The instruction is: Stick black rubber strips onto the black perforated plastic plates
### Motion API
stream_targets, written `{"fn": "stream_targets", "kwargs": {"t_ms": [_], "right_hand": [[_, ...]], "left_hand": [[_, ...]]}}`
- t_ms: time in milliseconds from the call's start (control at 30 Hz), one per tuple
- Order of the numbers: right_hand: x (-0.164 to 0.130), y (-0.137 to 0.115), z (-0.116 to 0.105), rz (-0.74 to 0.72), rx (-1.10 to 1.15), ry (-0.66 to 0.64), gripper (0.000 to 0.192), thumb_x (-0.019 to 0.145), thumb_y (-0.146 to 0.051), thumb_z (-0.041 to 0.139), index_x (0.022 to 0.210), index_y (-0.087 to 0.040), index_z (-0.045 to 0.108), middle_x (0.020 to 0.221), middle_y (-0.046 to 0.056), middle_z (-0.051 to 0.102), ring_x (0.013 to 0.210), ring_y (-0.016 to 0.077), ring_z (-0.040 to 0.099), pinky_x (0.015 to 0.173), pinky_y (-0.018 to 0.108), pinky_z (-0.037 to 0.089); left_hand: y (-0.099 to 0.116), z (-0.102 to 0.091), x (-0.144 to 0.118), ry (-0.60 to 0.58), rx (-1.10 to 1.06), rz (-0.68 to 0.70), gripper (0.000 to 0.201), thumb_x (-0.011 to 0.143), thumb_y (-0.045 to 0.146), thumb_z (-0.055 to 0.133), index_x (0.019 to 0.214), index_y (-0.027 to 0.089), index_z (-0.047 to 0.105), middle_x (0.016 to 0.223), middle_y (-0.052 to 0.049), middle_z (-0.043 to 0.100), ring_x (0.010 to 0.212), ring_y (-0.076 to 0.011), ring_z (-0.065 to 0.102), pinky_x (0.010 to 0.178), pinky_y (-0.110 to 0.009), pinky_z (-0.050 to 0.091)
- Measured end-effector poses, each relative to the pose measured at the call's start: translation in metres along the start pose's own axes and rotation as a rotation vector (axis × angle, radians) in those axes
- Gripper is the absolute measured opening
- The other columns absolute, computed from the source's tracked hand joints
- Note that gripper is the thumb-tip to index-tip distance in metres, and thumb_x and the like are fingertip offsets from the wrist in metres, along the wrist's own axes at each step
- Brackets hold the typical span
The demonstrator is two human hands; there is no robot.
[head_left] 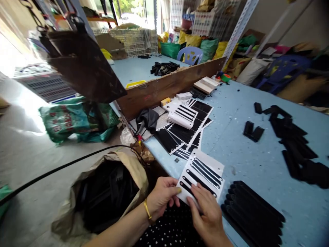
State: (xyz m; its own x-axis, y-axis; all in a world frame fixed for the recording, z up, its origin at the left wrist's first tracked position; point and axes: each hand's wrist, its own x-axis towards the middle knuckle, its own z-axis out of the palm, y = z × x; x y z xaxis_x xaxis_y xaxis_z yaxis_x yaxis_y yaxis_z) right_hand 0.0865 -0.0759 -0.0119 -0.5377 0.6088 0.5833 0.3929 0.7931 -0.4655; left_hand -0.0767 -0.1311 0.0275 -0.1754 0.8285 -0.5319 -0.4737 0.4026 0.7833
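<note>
My left hand (162, 196) pinches the near left corner of a white card (203, 175) with black strips stuck on it. The card lies at the near edge of the blue table (239, 144). My right hand (207, 216) rests on the card's near edge, fingers pressing on a black strip. I wear a gold bangle on the left wrist. A row of black combs (253, 214) lies right of the card.
More white cards with black strips (185, 130) lie fanned further up the table beside a wooden board (167, 89). Loose black parts (293, 140) are scattered at the right. An open paper sack (108, 195) of black pieces stands on the floor at the left.
</note>
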Motion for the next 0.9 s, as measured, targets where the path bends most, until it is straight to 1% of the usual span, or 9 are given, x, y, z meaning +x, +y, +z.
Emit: {"fn": "stream_targets", "kwargs": {"t_ms": [100,233,300,400,500,667,800,867,900], "right_hand": [[-0.006,0.007,-0.006,-0.030,0.010,-0.032,0.026,0.086,-0.016,0.060,0.110,-0.018,0.068,0.101,0.010,0.074,0.100,0.0319,0.068,0.076,0.046,0.057],[-0.006,0.011,-0.022,-0.062,-0.001,-0.089,0.030,0.085,-0.019,0.064,0.115,-0.020,0.066,0.105,0.010,0.074,0.105,0.0324,0.066,0.078,0.046,0.057],[-0.002,0.010,-0.028,-0.007,0.033,-0.112,0.031,0.085,-0.023,0.065,0.116,-0.018,0.065,0.106,0.011,0.073,0.103,0.0312,0.067,0.079,0.046,0.058],[0.006,0.006,-0.029,0.131,0.080,-0.053,0.025,0.087,-0.025,0.062,0.111,-0.018,0.066,0.103,0.012,0.073,0.096,0.0280,0.069,0.080,0.043,0.059],[0.011,0.004,-0.020,0.202,0.071,0.009,0.020,0.088,-0.023,0.060,0.106,-0.019,0.068,0.098,0.011,0.074,0.095,0.0281,0.069,0.080,0.045,0.058],[0.013,0.000,-0.007,0.241,0.097,0.107,0.018,0.087,-0.020,0.057,0.100,-0.019,0.070,0.093,0.010,0.074,0.093,0.0275,0.069,0.080,0.045,0.057],[0.019,-0.004,-0.010,0.320,0.229,0.089,0.021,0.090,-0.021,0.053,0.098,-0.021,0.072,0.091,0.008,0.075,0.095,0.0249,0.069,0.085,0.040,0.056],[0.024,-0.005,-0.013,0.417,0.345,0.051,0.024,0.092,-0.024,0.050,0.089,-0.021,0.074,0.087,0.006,0.075,0.090,0.0228,0.069,0.083,0.036,0.056],[0.026,-0.004,-0.013,0.485,0.399,0.038,0.027,0.092,-0.027,0.050,0.082,-0.020,0.073,0.083,0.006,0.074,0.085,0.0219,0.069,0.078,0.033,0.056]], "left_hand": [[-0.004,0.002,-0.002,-0.036,-0.062,-0.081,0.030,0.066,0.033,0.073,0.082,0.008,0.070,0.068,-0.011,0.071,0.041,-0.0139,0.063,0.029,-0.016,0.019],[-0.004,0.006,0.001,-0.046,-0.096,-0.110,0.025,0.066,0.031,0.073,0.075,0.009,0.068,0.058,-0.005,0.067,0.035,-0.0110,0.059,0.028,-0.014,0.017],[-0.002,0.008,0.004,-0.052,-0.091,-0.095,0.023,0.066,0.029,0.075,0.074,0.009,0.068,0.058,-0.004,0.066,0.036,-0.0093,0.058,0.029,-0.013,0.021],[0.003,0.011,0.010,-0.067,-0.071,-0.068,0.023,0.068,0.028,0.076,0.077,0.009,0.069,0.060,-0.004,0.067,0.040,-0.0088,0.060,0.032,-0.012,0.027],[0.007,0.013,0.015,-0.094,-0.047,-0.049,0.024,0.069,0.032,0.077,0.079,0.011,0.070,0.060,-0.003,0.066,0.042,-0.0090,0.060,0.034,-0.012,0.031],[0.012,0.018,0.019,-0.101,-0.001,-0.013,0.028,0.068,0.037,0.079,0.079,0.012,0.071,0.061,-0.002,0.066,0.045,-0.0087,0.059,0.036,-0.013,0.034],[0.017,0.024,0.026,-0.103,0.040,0.029,0.024,0.067,0.034,0.079,0.073,0.012,0.071,0.053,0.000,0.062,0.041,-0.0073,0.055,0.036,-0.013,0.034],[0.019,0.026,0.028,-0.125,0.062,0.036,0.024,0.068,0.034,0.078,0.073,0.012,0.070,0.049,0.001,0.060,0.039,-0.0073,0.053,0.036,-0.013,0.035],[0.019,0.026,0.030,-0.139,0.075,0.031,0.025,0.068,0.035,0.077,0.074,0.012,0.070,0.049,0.000,0.061,0.039,-0.0077,0.053,0.036,-0.014,0.035]]}}
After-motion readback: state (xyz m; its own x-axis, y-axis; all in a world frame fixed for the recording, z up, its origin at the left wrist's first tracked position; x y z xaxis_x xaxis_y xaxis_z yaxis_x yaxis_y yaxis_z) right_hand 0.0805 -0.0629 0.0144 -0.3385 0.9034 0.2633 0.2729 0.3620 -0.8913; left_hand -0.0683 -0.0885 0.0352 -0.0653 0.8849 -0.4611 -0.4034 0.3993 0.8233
